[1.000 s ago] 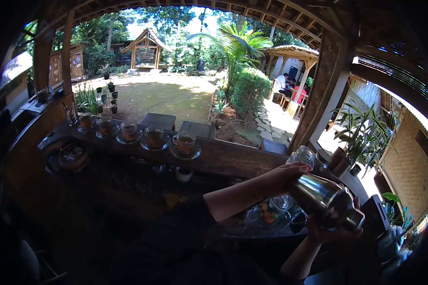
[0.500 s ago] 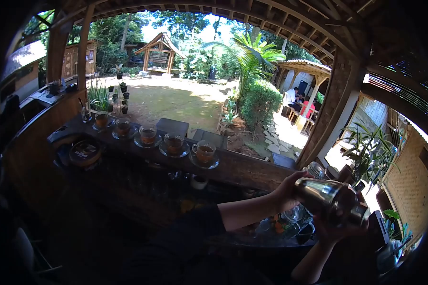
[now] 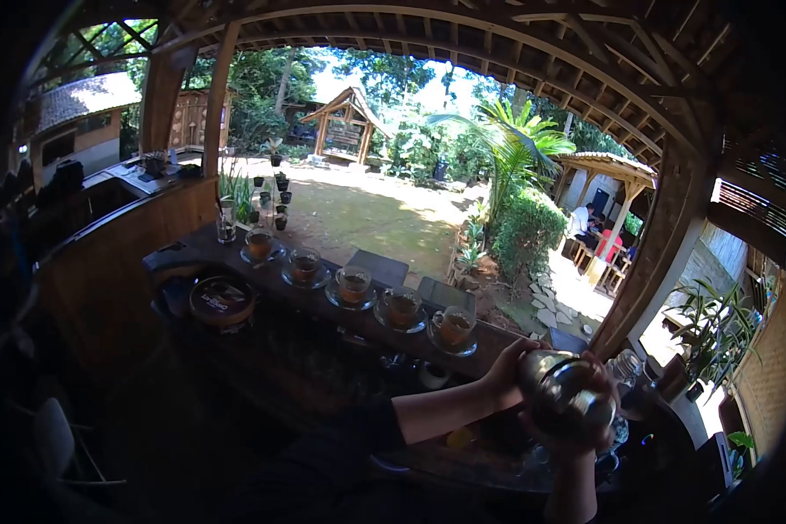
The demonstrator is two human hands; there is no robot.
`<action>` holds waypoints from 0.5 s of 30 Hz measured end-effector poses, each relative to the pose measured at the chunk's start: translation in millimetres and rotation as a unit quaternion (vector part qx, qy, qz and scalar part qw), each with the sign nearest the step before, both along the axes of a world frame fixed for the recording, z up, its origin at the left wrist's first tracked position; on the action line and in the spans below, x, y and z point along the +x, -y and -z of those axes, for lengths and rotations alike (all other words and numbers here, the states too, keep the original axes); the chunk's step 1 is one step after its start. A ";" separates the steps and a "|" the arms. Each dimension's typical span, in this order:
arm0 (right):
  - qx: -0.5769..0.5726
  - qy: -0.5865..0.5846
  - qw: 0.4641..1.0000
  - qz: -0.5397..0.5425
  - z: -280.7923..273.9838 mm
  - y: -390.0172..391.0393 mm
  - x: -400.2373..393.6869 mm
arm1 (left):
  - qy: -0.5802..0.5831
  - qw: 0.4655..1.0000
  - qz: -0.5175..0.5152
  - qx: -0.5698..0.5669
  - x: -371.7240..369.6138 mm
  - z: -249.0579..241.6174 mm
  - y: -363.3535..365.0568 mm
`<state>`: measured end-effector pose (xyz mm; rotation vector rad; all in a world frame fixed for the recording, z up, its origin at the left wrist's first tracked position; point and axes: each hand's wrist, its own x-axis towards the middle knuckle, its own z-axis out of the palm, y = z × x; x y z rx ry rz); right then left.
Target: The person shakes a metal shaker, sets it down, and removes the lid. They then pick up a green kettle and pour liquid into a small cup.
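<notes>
A shiny metal cocktail shaker [image 3: 557,391] is held up between both hands at the lower right. My left hand [image 3: 505,374] is closed around its left end. My right hand [image 3: 599,403] wraps the right side and underside, its fingers partly hidden by the shaker and shadow. Beyond the hands, several glass cups of amber drink stand on glass saucers in a row along the wooden counter. The nearest glass cup [image 3: 453,328] is just up and left of my left hand.
A round dark tin [image 3: 222,301] sits at the counter's left. A clear glass [image 3: 226,221] stands at its far end. Right of the shaker are a glass jar [image 3: 625,367] and a potted plant [image 3: 712,341]. A pale chair [image 3: 54,441] is lower left. People sit under a far shelter.
The shaker has turned from lying sideways to having its rounded end toward me, held in both hands. My head view has swung left, so the surroundings appear further right and lower.
</notes>
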<state>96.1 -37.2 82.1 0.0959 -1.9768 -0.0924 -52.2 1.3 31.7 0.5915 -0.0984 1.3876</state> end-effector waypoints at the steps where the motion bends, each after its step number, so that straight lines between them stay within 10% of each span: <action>1: -0.161 0.117 0.976 -0.085 -2.2 22.9 9.6 | -0.015 0.996 -0.033 0.079 -11.6 -10.5 23.4; 2: -0.314 0.231 0.906 -0.165 0.3 38.7 14.9 | -0.058 0.977 -0.062 0.194 -25.7 -16.4 42.3; 4: 0.140 0.159 0.948 -0.236 3.5 51.0 -20.7 | -0.054 0.946 -0.074 0.312 -48.0 -18.1 65.6; 6: 0.144 0.277 0.932 -0.185 -24.7 63.3 -47.6 | 0.022 0.968 -0.066 0.240 -74.9 -3.0 63.9; 8: 0.193 0.121 0.947 -0.225 -23.0 32.6 -108.8 | 0.119 0.987 -0.067 0.087 -102.4 33.6 45.5; 10: -0.040 0.106 0.982 -0.149 -10.8 13.9 -149.7 | 0.231 0.973 -0.010 -0.017 -122.8 55.5 29.3; 12: -0.218 0.126 0.952 -0.176 -12.7 12.2 -173.6 | 0.128 0.973 -0.172 -0.080 -130.1 28.9 71.8; 15: 0.160 0.109 0.946 -0.261 -37.8 75.2 -175.3 | 0.295 0.953 0.053 0.039 -148.8 24.0 128.2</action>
